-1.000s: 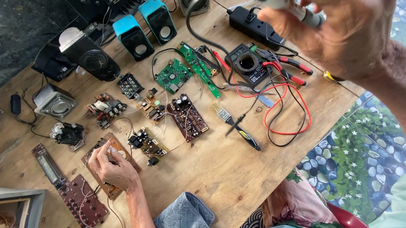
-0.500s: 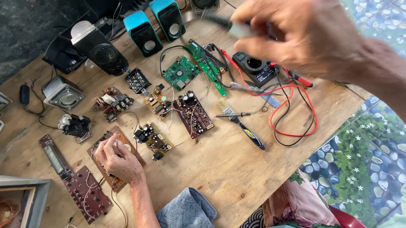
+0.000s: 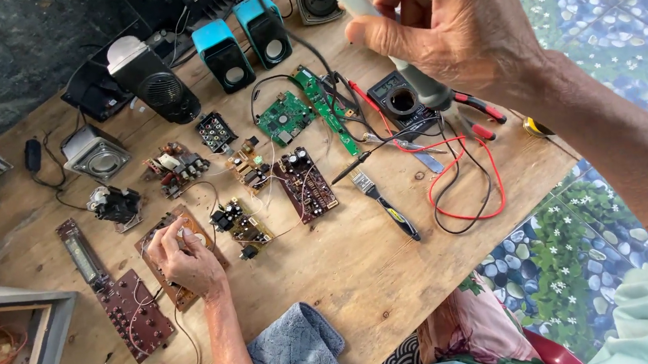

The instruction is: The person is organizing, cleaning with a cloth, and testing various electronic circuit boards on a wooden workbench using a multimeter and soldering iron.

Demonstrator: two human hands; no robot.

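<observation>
Up close to the camera, the right hand has its fingers curled tight round a grey soldering iron, held high above the black multimeter with its red and black leads. Lower left, the left hand rests with fingers bent, pinching at a brown circuit board flat on the wooden tabletop. Beyond that hand lie a green circuit board, two blue speakers, a black-handled brush and, nearer, a grey cloth.
</observation>
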